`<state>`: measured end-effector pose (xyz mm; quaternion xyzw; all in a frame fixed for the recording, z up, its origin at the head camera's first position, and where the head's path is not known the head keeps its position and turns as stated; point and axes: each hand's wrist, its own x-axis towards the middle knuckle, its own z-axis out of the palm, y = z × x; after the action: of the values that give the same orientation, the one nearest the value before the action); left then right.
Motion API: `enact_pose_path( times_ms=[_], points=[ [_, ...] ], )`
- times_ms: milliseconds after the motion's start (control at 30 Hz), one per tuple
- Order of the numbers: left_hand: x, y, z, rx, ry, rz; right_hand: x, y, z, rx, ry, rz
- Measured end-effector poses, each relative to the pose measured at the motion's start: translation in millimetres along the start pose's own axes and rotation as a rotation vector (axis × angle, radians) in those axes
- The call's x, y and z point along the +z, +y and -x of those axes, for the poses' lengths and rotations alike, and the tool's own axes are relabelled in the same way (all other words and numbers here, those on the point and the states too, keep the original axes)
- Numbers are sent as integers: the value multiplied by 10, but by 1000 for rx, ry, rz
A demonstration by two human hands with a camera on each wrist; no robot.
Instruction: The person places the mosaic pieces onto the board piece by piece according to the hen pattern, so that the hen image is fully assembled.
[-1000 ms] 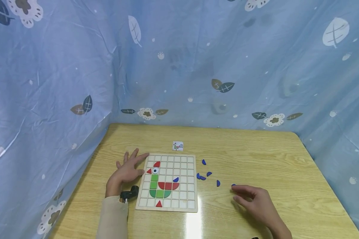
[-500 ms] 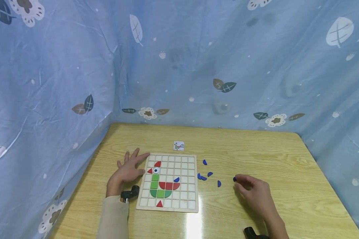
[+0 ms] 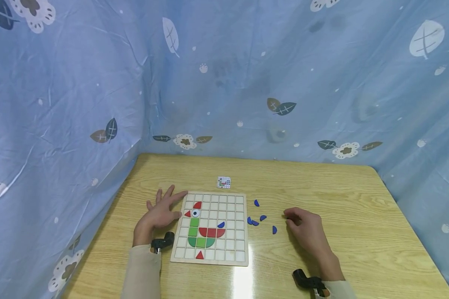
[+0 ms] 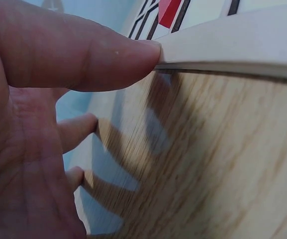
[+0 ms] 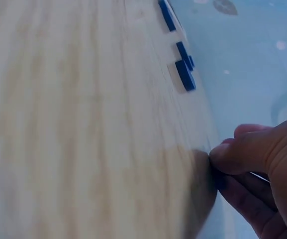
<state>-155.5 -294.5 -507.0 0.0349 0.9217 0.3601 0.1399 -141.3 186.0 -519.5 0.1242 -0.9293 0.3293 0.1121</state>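
Note:
A white gridded wooden board (image 3: pixel 234 255) lies on the table, its cells bearing red, green and white pieces and one blue half-round piece (image 3: pixel 221 224). My left hand (image 3: pixel 160 214) is spread at the board's left side, with thumb and index finger touching its edge; the left wrist view shows the thumb (image 4: pixel 103 57) against the rim. Right of the board, my right hand (image 3: pixel 307 228) is above the table. Thumb and fingers pinch a blue half-round piece (image 5: pixel 219 181), mostly hidden by the fingers in the right wrist view.
Several loose blue half-round pieces (image 3: pixel 275 229) lie between the board and my right hand. Behind the board is a small printed card (image 3: pixel 223 182) showing a gridded picture. A blue patterned curtain (image 3: pixel 224 83) hangs along the table's back and sides.
My right hand has picked up a blue half-round piece from the table and moved away from me and slightly left with it. My left hand keeps its place at the board.

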Motion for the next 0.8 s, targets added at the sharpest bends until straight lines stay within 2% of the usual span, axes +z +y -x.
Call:
enact_pose_path(
  times_ms=[200,400,500,667,800],
  points=[
    [1,5,12,-6,7,2,68,-132,-112,-94,-33,-19],
    [3,2,13,-21,14,3,209,-321,-288,-319,-72,-127],
    [6,-2,10,-23,16,7,305,-442,-375,-400,-116,-160],
    [12,-3,11,-27,13,8,460,-646,-486,-486,-203,-215],
    [8,4,11,-27,14,6,600,-755,-562,-533,-276,-194]
  ],
)
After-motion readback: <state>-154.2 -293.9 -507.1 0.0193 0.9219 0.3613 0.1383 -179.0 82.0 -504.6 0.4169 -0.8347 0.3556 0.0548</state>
